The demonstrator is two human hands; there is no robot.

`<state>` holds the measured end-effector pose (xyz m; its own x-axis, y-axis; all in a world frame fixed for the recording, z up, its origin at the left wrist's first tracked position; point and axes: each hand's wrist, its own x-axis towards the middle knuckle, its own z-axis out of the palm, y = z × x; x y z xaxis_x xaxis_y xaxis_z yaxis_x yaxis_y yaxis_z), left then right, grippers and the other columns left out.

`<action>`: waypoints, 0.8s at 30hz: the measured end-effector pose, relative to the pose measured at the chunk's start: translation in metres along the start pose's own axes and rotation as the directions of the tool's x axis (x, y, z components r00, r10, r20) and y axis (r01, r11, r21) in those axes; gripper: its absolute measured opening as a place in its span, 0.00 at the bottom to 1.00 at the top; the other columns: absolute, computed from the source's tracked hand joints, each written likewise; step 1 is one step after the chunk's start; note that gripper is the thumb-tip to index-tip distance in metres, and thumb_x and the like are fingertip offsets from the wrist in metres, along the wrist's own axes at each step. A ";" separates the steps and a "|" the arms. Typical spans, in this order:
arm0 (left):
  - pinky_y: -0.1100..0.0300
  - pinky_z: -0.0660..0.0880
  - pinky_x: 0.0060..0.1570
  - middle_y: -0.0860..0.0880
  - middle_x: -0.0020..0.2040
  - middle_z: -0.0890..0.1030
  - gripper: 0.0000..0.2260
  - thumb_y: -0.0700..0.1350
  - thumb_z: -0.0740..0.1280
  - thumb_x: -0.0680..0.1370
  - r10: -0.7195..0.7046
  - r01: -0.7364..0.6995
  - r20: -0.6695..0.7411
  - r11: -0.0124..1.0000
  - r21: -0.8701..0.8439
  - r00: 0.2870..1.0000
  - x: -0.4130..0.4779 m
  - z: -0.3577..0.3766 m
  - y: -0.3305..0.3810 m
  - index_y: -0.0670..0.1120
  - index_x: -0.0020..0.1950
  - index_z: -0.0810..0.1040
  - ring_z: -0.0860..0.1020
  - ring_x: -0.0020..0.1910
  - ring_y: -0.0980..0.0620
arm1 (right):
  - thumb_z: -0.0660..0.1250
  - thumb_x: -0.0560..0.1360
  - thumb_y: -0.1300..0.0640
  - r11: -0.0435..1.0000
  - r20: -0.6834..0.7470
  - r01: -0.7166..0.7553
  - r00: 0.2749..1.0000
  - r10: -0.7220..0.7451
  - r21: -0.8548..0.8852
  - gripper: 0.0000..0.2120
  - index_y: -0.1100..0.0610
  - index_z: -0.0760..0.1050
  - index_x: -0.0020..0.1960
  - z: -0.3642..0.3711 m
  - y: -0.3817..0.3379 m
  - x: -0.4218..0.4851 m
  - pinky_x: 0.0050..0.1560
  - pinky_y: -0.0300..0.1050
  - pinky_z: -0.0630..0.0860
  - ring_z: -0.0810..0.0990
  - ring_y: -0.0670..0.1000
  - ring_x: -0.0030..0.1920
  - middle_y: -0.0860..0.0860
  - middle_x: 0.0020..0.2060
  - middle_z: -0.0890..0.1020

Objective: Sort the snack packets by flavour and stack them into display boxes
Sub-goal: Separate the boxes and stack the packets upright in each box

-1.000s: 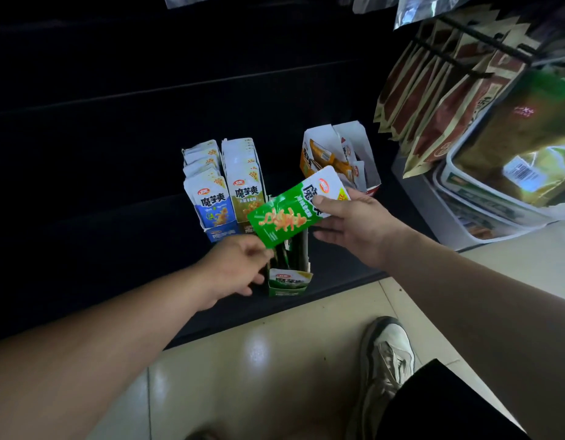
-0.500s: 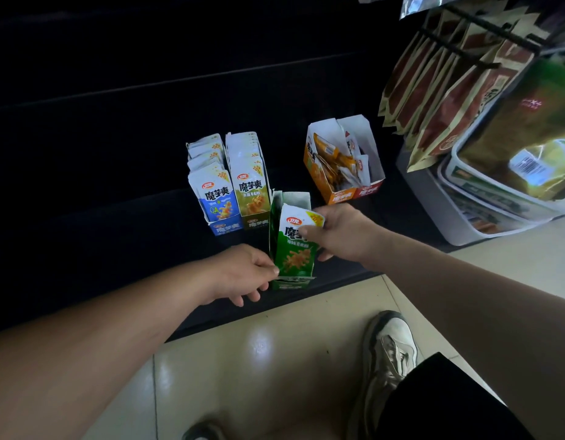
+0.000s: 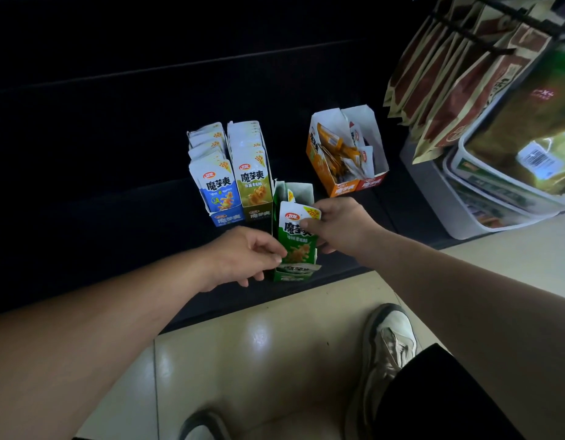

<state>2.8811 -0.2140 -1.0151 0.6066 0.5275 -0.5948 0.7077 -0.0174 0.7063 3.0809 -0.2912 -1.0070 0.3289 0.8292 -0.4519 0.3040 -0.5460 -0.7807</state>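
right hand (image 3: 336, 225) pinches the top corner of the green packet (image 3: 296, 238), which stands upright at the front of the green box (image 3: 293, 274) on the dark shelf (image 3: 116, 217), while left hand (image 3: 243, 257) grips its lower left edge, beside the blue box (image 3: 227, 219) and olive box (image 3: 259, 214).

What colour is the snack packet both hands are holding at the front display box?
Green with a white top, the snack packet; clearest in the head view.
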 end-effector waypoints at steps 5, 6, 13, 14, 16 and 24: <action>0.58 0.78 0.36 0.49 0.53 0.85 0.07 0.43 0.70 0.81 -0.016 0.018 0.052 0.999 -0.036 0.999 0.000 -0.001 0.002 0.53 0.55 0.85 0.82 0.45 0.52 | 0.71 0.81 0.52 1.000 0.015 -0.024 1.000 0.024 -0.017 0.06 0.52 0.83 0.56 -0.007 0.004 -0.004 0.52 0.56 0.86 0.87 0.52 0.48 0.51 0.47 0.88; 0.59 0.77 0.35 0.48 0.52 0.85 0.05 0.45 0.71 0.80 0.028 -0.028 0.053 1.000 -0.004 0.998 -0.002 0.000 0.003 0.54 0.53 0.85 0.82 0.44 0.51 | 0.71 0.81 0.52 0.999 0.014 -0.023 1.000 0.023 -0.024 0.06 0.52 0.83 0.55 -0.009 0.004 -0.005 0.52 0.57 0.86 0.87 0.53 0.48 0.51 0.48 0.87; 0.54 0.80 0.44 0.44 0.44 0.85 0.13 0.51 0.67 0.84 0.080 -0.060 -0.204 0.993 0.103 0.976 0.005 0.009 0.014 0.43 0.48 0.83 0.85 0.46 0.46 | 0.62 0.86 0.49 0.998 0.162 -0.052 0.985 0.058 -0.041 0.10 0.48 0.80 0.62 -0.011 0.007 -0.006 0.48 0.50 0.87 0.87 0.51 0.50 0.49 0.54 0.85; 0.56 0.79 0.40 0.44 0.44 0.85 0.13 0.51 0.67 0.84 0.069 -0.051 -0.203 0.995 0.090 0.977 0.004 0.010 0.014 0.43 0.48 0.82 0.85 0.45 0.46 | 0.61 0.86 0.49 0.997 0.177 -0.052 0.982 0.061 -0.050 0.11 0.49 0.79 0.63 -0.011 0.006 -0.007 0.48 0.49 0.86 0.86 0.51 0.51 0.49 0.55 0.85; 0.61 0.75 0.35 0.44 0.43 0.85 0.13 0.51 0.67 0.83 0.055 -0.043 -0.211 0.997 0.062 0.976 0.004 0.011 0.014 0.44 0.47 0.83 0.86 0.43 0.48 | 0.61 0.86 0.49 0.994 0.199 -0.041 0.978 0.062 -0.105 0.12 0.49 0.79 0.65 -0.011 0.005 -0.008 0.45 0.45 0.85 0.86 0.49 0.50 0.49 0.55 0.85; 0.59 0.76 0.33 0.45 0.44 0.87 0.07 0.47 0.65 0.84 -0.071 0.070 -0.233 0.997 -0.012 0.970 0.005 0.003 0.010 0.47 0.49 0.80 0.85 0.37 0.51 | 0.61 0.86 0.47 0.922 0.346 0.013 0.929 0.131 -0.387 0.12 0.50 0.78 0.63 0.012 -0.009 -0.006 0.37 0.41 0.79 0.82 0.50 0.41 0.51 0.45 0.81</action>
<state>2.8927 -0.2141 -1.0120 0.4536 0.7107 -0.5377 0.7442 0.0299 0.6673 3.0657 -0.2895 -1.0025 0.0366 0.7401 -0.6715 0.6304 -0.5385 -0.5591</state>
